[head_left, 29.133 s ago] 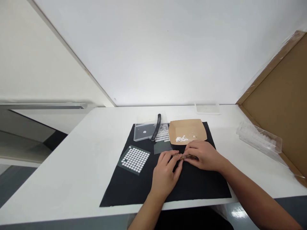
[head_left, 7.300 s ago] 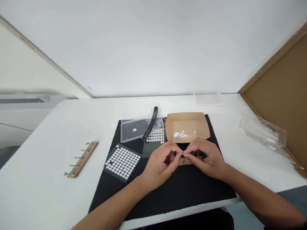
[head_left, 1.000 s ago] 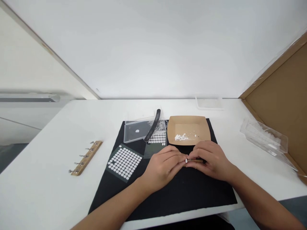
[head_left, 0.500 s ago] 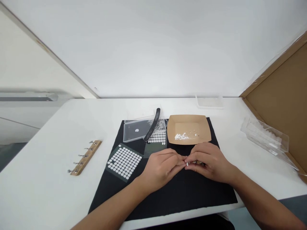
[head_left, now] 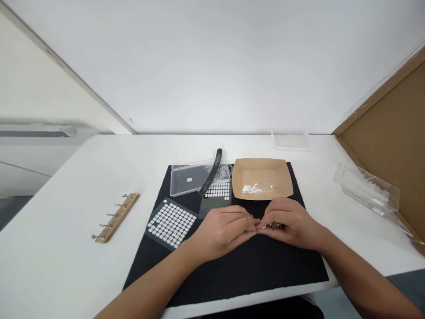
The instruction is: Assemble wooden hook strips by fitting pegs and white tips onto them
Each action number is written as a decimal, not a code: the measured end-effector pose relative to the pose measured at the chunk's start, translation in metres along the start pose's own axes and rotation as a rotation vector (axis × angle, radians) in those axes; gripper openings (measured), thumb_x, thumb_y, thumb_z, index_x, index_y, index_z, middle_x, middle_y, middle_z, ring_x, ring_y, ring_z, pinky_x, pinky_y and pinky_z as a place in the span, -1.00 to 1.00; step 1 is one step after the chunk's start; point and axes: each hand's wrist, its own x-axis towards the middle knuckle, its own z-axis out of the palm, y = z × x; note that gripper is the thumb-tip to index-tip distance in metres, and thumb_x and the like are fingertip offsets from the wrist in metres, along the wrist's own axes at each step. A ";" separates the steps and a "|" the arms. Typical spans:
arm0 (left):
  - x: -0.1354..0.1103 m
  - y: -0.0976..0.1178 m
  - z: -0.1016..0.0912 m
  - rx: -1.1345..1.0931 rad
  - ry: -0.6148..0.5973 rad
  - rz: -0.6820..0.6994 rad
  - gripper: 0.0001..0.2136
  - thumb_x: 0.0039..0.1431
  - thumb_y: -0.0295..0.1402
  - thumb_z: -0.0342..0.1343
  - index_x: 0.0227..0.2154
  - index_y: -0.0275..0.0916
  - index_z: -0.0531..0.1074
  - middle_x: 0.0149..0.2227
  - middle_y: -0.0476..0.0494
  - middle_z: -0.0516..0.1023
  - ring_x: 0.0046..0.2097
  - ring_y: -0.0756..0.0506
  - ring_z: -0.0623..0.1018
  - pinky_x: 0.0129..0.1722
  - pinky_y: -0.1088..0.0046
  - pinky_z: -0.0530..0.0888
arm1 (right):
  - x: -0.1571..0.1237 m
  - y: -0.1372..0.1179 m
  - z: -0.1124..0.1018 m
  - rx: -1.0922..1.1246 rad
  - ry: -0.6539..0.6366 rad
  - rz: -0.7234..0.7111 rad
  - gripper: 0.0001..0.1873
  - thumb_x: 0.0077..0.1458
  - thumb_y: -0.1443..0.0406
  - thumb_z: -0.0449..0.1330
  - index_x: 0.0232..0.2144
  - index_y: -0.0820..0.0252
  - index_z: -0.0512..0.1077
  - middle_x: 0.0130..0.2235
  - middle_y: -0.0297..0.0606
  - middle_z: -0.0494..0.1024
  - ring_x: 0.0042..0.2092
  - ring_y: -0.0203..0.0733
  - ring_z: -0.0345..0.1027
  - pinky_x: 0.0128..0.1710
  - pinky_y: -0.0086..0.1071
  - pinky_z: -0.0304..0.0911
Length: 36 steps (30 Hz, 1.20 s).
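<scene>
My left hand (head_left: 226,230) is closed, thumb and fingertips pressed together against the fingertips of my right hand (head_left: 290,221) above the black mat. A small white piece (head_left: 264,227) shows at the right fingertips, pinched there; its kind is too small to tell. Behind it, partly covered by the right fingers, are shiny metal bits (head_left: 275,225). Whether the left fingers also grip anything is hidden. A tan paper tray (head_left: 262,166) holding white bits lies just beyond the hands. Left of my left hand is a dark sheet of white oval stickers (head_left: 172,221).
A curved black nail file (head_left: 211,173) rests across clear plastic boxes (head_left: 186,180). A second sticker sheet (head_left: 215,204) lies below them. At left is a wooden strip (head_left: 117,218) with metal pegs. Clear containers (head_left: 368,188) stand at right, by a cardboard box (head_left: 392,133).
The fingertips have shifted slightly around the small white piece, and less of it shows. Both hands stay together in nearly the same place. The view has moved a little.
</scene>
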 end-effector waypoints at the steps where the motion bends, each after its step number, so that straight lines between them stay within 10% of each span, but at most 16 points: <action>1: 0.001 -0.001 -0.003 0.004 -0.007 0.016 -0.92 0.36 -0.48 0.28 -0.13 -0.26 0.54 -0.23 -0.12 0.75 -0.18 -0.08 0.70 -0.16 0.41 0.69 | 0.000 0.001 0.000 0.022 0.005 0.010 -0.91 0.39 0.24 0.31 -0.19 0.10 0.58 -0.26 -0.28 0.64 -0.24 -0.22 0.51 -0.22 -0.32 0.38; 26: -0.008 -0.018 -0.014 0.161 -0.234 0.030 -0.76 0.35 -0.15 0.31 -0.23 -0.24 0.56 -0.29 -0.17 0.66 -0.06 -0.19 0.58 -0.16 0.37 0.61 | 0.011 -0.011 0.001 0.007 -0.142 0.221 -0.76 0.24 0.46 0.33 -0.11 0.07 0.63 -0.23 -0.32 0.64 -0.23 -0.24 0.53 -0.18 -0.37 0.40; 36: -0.009 -0.015 -0.012 0.216 -0.216 0.033 -0.87 0.35 -0.30 0.28 -0.29 -0.24 0.56 -0.36 -0.12 0.62 -0.07 -0.19 0.56 -0.26 0.40 0.56 | 0.015 -0.021 0.013 -0.094 -0.156 0.359 -0.75 0.08 0.52 0.35 -0.22 0.12 0.57 -0.31 -0.37 0.62 -0.29 -0.25 0.47 -0.27 -0.40 0.30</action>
